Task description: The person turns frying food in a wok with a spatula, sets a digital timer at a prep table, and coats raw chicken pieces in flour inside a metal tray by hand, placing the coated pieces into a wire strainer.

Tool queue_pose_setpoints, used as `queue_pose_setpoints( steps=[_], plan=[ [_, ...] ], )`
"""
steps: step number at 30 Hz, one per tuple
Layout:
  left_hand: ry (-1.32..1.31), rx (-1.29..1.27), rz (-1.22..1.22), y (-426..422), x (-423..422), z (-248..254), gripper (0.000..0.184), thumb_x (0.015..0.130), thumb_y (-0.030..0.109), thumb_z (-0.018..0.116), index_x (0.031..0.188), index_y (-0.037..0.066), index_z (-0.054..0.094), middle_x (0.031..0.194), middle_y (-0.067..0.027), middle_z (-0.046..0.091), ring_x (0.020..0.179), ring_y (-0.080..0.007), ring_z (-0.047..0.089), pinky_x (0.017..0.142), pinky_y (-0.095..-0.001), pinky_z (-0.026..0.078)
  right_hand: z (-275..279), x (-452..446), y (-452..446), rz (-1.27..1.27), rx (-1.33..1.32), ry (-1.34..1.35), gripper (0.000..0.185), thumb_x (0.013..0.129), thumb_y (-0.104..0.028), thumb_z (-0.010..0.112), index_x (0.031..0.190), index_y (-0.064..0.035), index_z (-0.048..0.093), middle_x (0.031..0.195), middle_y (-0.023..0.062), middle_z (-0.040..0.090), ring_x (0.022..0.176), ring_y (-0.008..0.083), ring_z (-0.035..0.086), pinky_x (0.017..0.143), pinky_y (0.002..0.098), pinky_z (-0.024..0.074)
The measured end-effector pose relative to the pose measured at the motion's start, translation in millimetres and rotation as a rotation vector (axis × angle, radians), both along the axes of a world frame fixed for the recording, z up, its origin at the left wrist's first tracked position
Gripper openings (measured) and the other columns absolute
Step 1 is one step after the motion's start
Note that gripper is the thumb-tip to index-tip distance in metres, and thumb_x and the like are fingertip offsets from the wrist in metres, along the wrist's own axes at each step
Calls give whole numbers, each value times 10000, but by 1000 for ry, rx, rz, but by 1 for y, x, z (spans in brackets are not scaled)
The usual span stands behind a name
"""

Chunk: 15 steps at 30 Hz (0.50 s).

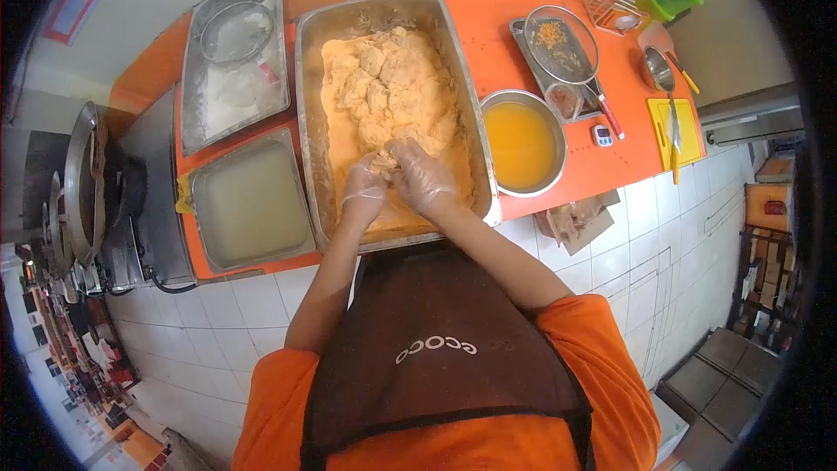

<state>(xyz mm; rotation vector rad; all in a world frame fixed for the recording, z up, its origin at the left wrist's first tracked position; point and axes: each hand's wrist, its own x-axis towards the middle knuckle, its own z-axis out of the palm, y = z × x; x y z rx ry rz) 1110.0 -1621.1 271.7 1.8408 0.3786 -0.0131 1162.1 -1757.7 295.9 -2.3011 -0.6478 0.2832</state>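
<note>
My left hand (364, 190) and my right hand (422, 176), both in clear plastic gloves, are close together over the near part of a deep metal tray (305, 122). Their fingers are closed around a flour-coated chicken piece (382, 162), partly hidden by the gloves. Orange-tinted flour (338, 135) covers the bottom of the tray. Beyond my hands, several coated chicken pieces (384, 70) lie heaped in the flour, touching one another.
Left of the tray are a pan of white flour with a sieve (237, 32) and a pan of cloudy liquid (253, 201). To the right stand a bowl of orange liquid (520, 144), a strainer (562, 44), a timer (602, 135) and a yellow cutting board (684, 131).
</note>
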Motion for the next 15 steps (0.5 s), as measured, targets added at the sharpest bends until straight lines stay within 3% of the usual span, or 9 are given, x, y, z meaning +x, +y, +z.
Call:
queue_pose_setpoints(
  steps=[5, 8, 10, 12, 15],
  plan=[
    [195, 49, 22, 4, -2, 9, 336, 847, -7, 544, 1175, -17, 617, 956, -136, 704, 880, -197, 661, 753, -328, 514, 6, -2, 8, -4, -117, 31, 318, 829, -167, 640, 1139, -157, 569, 1077, 176, 635, 942, 411, 648, 819, 494, 519],
    [263, 128, -121, 17, -4, 2, 328, 840, 60, 581, 1158, -7, 627, 939, -155, 708, 839, -240, 667, 738, -350, 509, 9, 29, 7, 189, -287, 274, 293, 845, -183, 618, 1135, -147, 604, 1070, 173, 673, 996, 342, 661, 805, 446, 535],
    [281, 261, -232, 21, -11, 14, 340, 831, 98, 602, 1156, 3, 631, 943, -172, 707, 817, -284, 668, 737, -369, 509, 12, 62, -6, 492, -452, 136, 266, 832, -114, 600, 1081, -60, 676, 1099, 200, 691, 1059, 324, 665, 884, 418, 527],
    [254, 367, -321, 36, -14, -5, 361, 830, 129, 621, 1175, 25, 633, 948, -191, 701, 836, -322, 667, 762, -383, 514, 23, 95, -12, 473, -873, 35, 256, 825, -142, 606, 1020, -3, 697, 1082, 212, 692, 1042, 335, 670, 889, 407, 526],
    [208, 501, -325, 67, -5, -20, 413, 824, 186, 658, 1215, 57, 628, 1002, -214, 689, 924, -351, 657, 822, -411, 513, -43, 119, -11, 316, -586, -226, 263, 834, -168, 598, 991, 11, 711, 1078, 224, 690, 1019, 346, 676, 883, 410, 529]
  ],
)
